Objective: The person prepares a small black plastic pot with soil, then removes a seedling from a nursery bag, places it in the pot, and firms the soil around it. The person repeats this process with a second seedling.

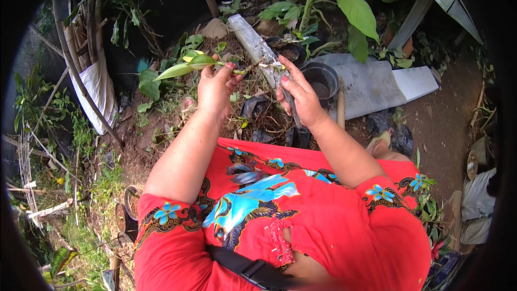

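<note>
My left hand (217,85) pinches the stem of a leafy cutting (183,68) with green and pale yellow leaves; its bare lower stem points right, towards the other hand. My right hand (298,95) is closed around a dark, flat tool (291,107), perhaps a knife, whose far end is hard to make out. Its fingertips are close to the stem's end, over a grey, dirt-covered block (252,42) that lies slanting on the soil. Just right of this hand is a black plastic pot (322,81).
A grey sheet (359,85) and a white board (416,83) lie at right, with a wooden handle (341,105) near the pot. Black plastic bags (258,107) and roots lie below my hands. A large-leaved plant (309,4) stands ahead; a white sack (97,93) wraps stems at left.
</note>
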Action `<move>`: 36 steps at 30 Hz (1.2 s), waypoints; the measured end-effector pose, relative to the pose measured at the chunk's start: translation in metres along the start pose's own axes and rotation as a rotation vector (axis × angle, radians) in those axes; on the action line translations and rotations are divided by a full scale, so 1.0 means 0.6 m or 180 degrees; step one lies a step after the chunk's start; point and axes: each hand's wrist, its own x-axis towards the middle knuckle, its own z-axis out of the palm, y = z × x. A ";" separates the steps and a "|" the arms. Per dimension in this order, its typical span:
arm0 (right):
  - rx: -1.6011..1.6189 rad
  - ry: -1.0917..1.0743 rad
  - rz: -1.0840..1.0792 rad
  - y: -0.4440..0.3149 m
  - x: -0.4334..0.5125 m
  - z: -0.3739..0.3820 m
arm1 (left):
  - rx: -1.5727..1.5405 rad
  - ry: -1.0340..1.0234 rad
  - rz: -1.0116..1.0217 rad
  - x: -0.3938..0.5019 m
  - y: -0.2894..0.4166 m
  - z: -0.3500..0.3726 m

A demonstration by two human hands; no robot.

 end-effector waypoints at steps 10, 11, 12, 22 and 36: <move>-0.1825 0.0150 -0.1250 0.057 0.021 -0.007 | 0.0300 -0.0074 0.0109 -0.003 0.001 0.002; -0.2247 0.0223 -0.1586 0.062 0.026 -0.008 | 0.0315 -0.0077 0.0091 -0.003 0.000 0.002; -0.2314 0.0202 -0.1622 0.065 0.027 -0.010 | 0.0331 -0.0080 0.0072 -0.004 0.000 0.002; -0.0173 -0.0218 -0.0291 0.006 0.011 -0.007 | 0.0229 -0.0104 0.0105 -0.005 -0.003 0.002; -0.1580 -0.0485 -0.0610 0.047 0.007 0.005 | -0.0113 -0.0192 -0.0438 -0.012 -0.012 0.003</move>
